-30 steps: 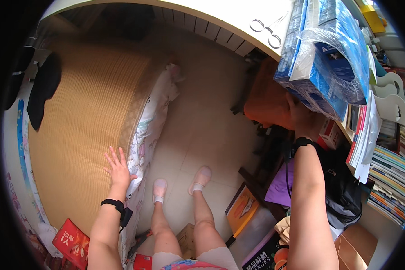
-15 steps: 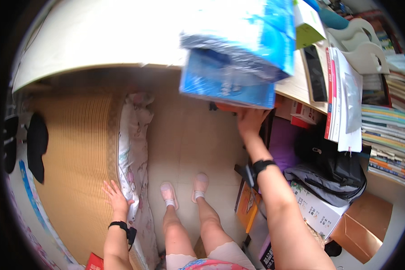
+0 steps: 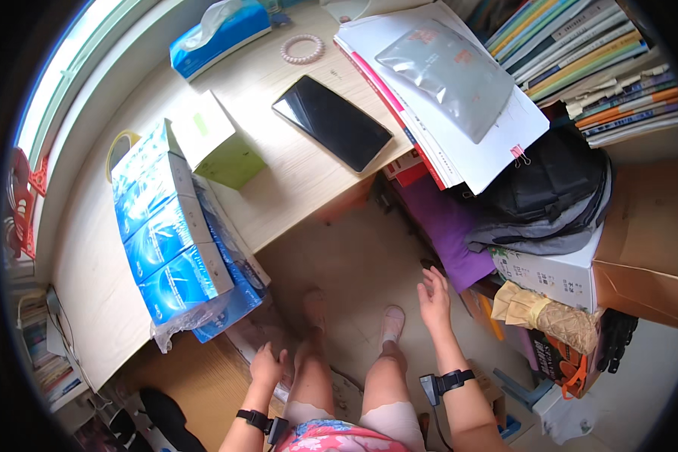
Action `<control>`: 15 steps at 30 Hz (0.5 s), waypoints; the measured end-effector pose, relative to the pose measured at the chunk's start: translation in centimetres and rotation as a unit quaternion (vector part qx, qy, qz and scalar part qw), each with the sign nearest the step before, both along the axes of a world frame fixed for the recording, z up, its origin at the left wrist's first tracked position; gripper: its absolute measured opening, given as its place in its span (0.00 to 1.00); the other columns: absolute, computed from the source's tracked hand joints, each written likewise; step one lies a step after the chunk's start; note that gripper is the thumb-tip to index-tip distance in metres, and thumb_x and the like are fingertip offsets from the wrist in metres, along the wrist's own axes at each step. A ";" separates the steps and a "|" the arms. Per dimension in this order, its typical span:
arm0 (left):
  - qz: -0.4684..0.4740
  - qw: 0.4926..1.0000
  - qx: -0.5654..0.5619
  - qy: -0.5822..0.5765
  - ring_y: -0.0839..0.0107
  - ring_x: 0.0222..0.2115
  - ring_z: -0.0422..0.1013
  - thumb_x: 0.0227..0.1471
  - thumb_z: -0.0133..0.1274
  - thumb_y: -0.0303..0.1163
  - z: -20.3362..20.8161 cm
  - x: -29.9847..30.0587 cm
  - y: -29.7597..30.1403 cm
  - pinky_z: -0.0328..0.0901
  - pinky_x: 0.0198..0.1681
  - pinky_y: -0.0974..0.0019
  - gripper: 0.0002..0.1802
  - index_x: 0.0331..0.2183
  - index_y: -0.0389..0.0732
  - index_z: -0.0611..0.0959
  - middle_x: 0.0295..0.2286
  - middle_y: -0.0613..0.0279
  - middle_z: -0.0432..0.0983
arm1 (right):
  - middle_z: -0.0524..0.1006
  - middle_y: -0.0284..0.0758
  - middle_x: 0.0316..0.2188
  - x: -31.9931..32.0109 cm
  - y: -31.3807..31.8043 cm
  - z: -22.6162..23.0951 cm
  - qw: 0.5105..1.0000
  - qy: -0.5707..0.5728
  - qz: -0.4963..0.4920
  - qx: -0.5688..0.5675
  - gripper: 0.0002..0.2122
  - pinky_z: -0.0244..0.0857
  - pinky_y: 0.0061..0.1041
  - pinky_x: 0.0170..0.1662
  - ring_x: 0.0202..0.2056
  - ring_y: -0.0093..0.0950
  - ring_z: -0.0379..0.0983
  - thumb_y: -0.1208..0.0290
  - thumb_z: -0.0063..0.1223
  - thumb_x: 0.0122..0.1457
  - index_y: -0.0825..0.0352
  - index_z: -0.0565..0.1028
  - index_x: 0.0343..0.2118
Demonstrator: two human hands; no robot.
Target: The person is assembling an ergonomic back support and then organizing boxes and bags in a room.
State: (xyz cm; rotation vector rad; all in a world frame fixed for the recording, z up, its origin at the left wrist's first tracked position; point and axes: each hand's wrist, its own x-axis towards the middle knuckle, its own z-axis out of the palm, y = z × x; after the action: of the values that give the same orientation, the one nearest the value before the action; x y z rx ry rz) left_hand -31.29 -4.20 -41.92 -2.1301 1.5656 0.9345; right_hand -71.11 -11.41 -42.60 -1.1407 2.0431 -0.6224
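My left hand (image 3: 267,367) is empty, its fingers apart and slightly bent, below the near corner of the desk (image 3: 294,215). Closest to it is a plastic-wrapped stack of blue tissue packs (image 3: 162,245), which juts over the desk edge on top of a flat blue box (image 3: 237,297). My right hand (image 3: 435,297) hangs over the floor with fingers loosely spread, holding nothing. Beside that hand lies a purple cloth (image 3: 441,233). On the desk are a white and green box (image 3: 217,143), a black phone-like slab (image 3: 333,124) and a pink coiled hair tie (image 3: 302,50).
Papers in a stack (image 3: 459,98) carry a grey plastic pouch. To the right are a black and grey backpack (image 3: 550,196), a brown cardboard box (image 3: 644,256) and a wrapped dried bundle (image 3: 554,320). Behind stands an open blue tissue pack (image 3: 220,39). A woven mat (image 3: 196,384) lies at lower left.
The view has swung round to the right. My right hand has come away from beneath the blue packs at the desk edge. My left hand has lifted off the woven mat.
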 end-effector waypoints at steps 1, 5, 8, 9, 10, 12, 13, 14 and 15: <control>-0.053 0.997 -0.039 0.038 0.47 0.46 0.68 0.50 0.54 0.44 0.2 -0.8 -3.4 0.65 0.48 0.54 0.29 0.49 0.34 0.72 0.47 0.43 0.70 | 0.59 0.41 0.59 1.9 -0.1 -0.8 0.995 -0.071 -0.058 -0.034 0.17 0.65 0.31 0.52 0.50 0.35 0.69 0.75 0.50 0.58 0.67 0.68 0.51; -0.171 0.952 -0.211 0.144 0.40 0.54 0.59 0.52 0.54 0.43 -4.9 -1.9 -12.5 0.59 0.55 0.51 0.35 0.55 0.35 0.63 0.53 0.35 0.59 | 0.63 0.41 0.56 10.6 1.2 -5.1 0.940 -0.276 -0.185 -0.078 0.16 0.67 0.24 0.48 0.45 0.28 0.72 0.74 0.50 0.60 0.67 0.69 0.51; -0.194 0.960 -0.189 0.074 0.39 0.58 0.52 0.52 0.54 0.46 -7.0 -3.5 -17.0 0.55 0.58 0.49 0.41 0.59 0.36 0.57 0.57 0.32 0.50 | 0.66 0.43 0.53 15.9 3.4 -9.6 0.929 -0.298 -0.220 -0.022 0.16 0.67 0.27 0.46 0.42 0.31 0.73 0.70 0.50 0.60 0.67 0.69 0.50; -0.201 0.935 -0.270 0.108 0.38 0.59 0.49 0.52 0.54 0.47 -8.2 -2.8 -18.8 0.53 0.59 0.49 0.43 0.60 0.36 0.55 0.59 0.32 0.46 | 0.66 0.43 0.53 17.6 3.4 -10.2 0.921 -0.314 -0.228 -0.032 0.16 0.67 0.27 0.46 0.42 0.31 0.73 0.70 0.50 0.60 0.67 0.69 0.50; -0.209 0.901 -0.351 0.145 0.37 0.60 0.46 0.52 0.55 0.48 -9.0 -2.5 -20.9 0.52 0.60 0.49 0.46 0.61 0.36 0.52 0.60 0.32 0.41 | 0.67 0.43 0.53 19.0 3.2 -10.9 0.922 -0.312 -0.226 -0.031 0.16 0.67 0.28 0.46 0.43 0.32 0.73 0.69 0.50 0.60 0.68 0.69 0.50; -0.221 0.880 -0.389 0.159 0.37 0.61 0.43 0.51 0.56 0.47 -8.8 -5.2 -24.1 0.50 0.61 0.49 0.48 0.62 0.36 0.50 0.60 0.31 0.38 | 0.68 0.44 0.52 20.0 3.4 -13.4 0.921 -0.308 -0.237 -0.041 0.16 0.67 0.29 0.46 0.43 0.32 0.73 0.69 0.49 0.60 0.68 0.69 0.49; -0.216 0.862 -0.422 0.182 0.37 0.62 0.40 0.51 0.56 0.47 -8.6 -7.3 -25.4 0.48 0.62 0.49 0.50 0.62 0.37 0.47 0.61 0.31 0.35 | 0.69 0.44 0.51 19.6 3.7 -15.1 0.922 -0.287 -0.252 -0.066 0.16 0.67 0.30 0.46 0.43 0.33 0.73 0.68 0.49 0.60 0.68 0.69 0.49; -0.242 0.848 -0.437 0.177 0.37 0.62 0.37 0.52 0.55 0.48 -7.8 -8.8 -26.8 0.45 0.63 0.49 0.50 0.62 0.35 0.46 0.61 0.31 0.35 | 0.69 0.44 0.51 19.8 3.9 -16.3 0.921 -0.273 -0.263 -0.091 0.16 0.68 0.30 0.46 0.43 0.33 0.73 0.68 0.50 0.60 0.68 0.70 0.49; -0.265 0.833 -0.447 0.186 0.37 0.62 0.34 0.53 0.54 0.48 -7.9 -11.0 -27.8 0.42 0.63 0.49 0.49 0.62 0.32 0.45 0.61 0.32 0.36 | 0.70 0.43 0.50 19.4 4.6 -18.1 0.913 -0.259 -0.292 -0.120 0.16 0.67 0.30 0.46 0.43 0.33 0.74 0.69 0.50 0.59 0.68 0.70 0.49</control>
State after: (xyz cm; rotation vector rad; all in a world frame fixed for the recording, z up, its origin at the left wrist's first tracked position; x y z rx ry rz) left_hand -42.34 -32.03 -49.77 -1.7945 3.0483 0.4465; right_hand -51.75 -6.82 -60.74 -0.3832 1.8426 -1.3418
